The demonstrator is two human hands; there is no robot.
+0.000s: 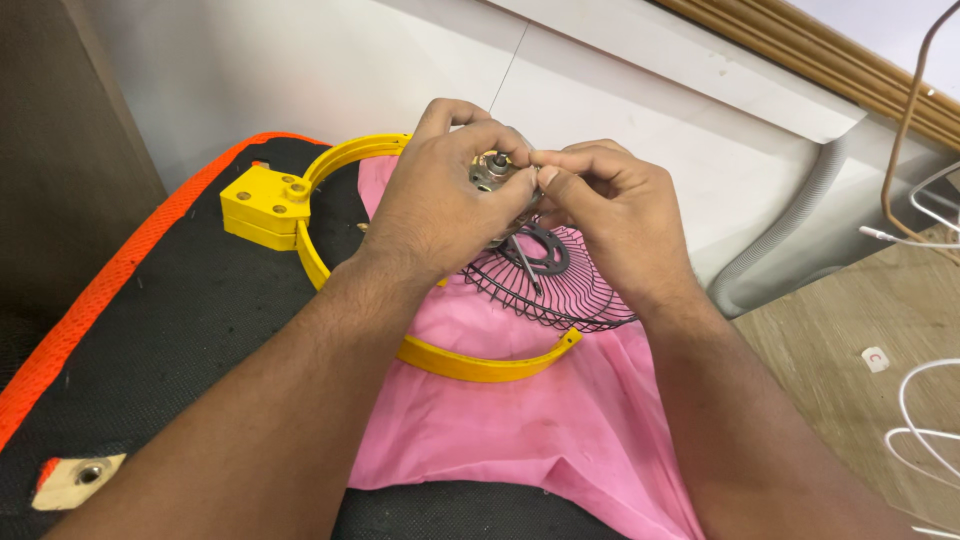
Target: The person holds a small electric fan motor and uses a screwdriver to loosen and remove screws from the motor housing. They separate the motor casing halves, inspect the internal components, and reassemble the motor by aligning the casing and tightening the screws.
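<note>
My left hand (440, 190) grips a small metal fan motor (492, 172) from the left, holding it above a black wire fan grille (560, 285). My right hand (610, 215) pinches at the top of the motor with thumb and forefinger. Thin wires (522, 262) hang from the motor down to the grille. A yellow plastic ring frame (470, 362) with a yellow block mount (265, 205) lies around them on a pink cloth (540, 420).
The cloth lies on a black mat with an orange edge (90, 300). A grey corrugated hose (800, 215) runs along the white wall at right. White cables (920, 400) and a wooden floor (840, 360) are on the right.
</note>
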